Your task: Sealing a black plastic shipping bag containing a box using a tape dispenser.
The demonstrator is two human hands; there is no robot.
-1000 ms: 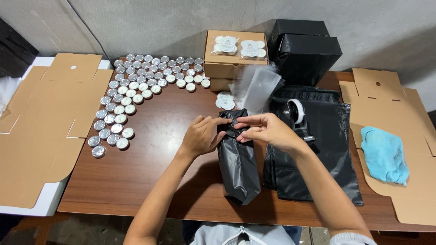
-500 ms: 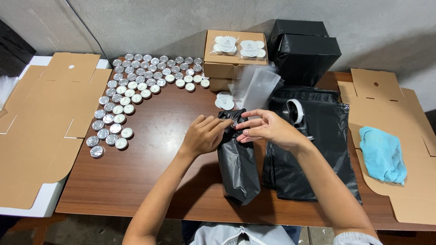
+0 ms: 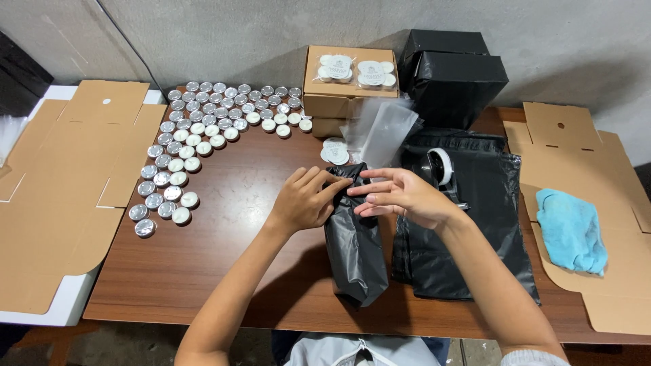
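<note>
Fingers [image 3: 319,186] of both hands pinching mid-frame top of narrow black plastic pouch [image 3: 356,254], long axis running toward bottom.

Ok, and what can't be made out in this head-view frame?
- What fills the black bag: the opaque plastic hides it.
- The bag's mouth: the left hand and right hand cover it.
- The tape dispenser: its base is behind the right hand.
- The flat cardboard on the right: cut off by the frame edge.
- The labels on the packs on the brown box: too small.
</note>
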